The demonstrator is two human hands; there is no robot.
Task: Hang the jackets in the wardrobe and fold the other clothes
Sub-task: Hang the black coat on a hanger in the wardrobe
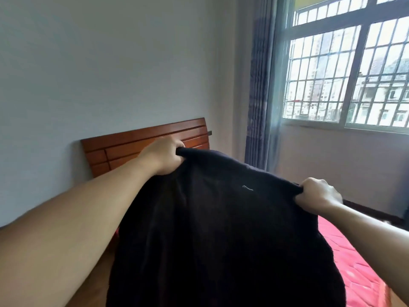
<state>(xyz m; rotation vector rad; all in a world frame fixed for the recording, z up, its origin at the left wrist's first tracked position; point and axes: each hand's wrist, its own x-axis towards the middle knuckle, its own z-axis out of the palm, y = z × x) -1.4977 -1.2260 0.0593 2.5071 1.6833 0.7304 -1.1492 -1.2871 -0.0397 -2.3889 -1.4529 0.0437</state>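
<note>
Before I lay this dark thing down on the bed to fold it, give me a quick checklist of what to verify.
1. Left hand grips the top edge of the dark garment: ok.
2. Right hand grips the other end of that edge: ok.
3. Edge pulled taut between the hands: ok.
4. Garment hangs flat, no twists: cannot tell, lower part out of view.
5. Red bedcover free to receive it: cannot tell, mostly hidden.
6. Jacket or foldable: cannot tell.
</note>
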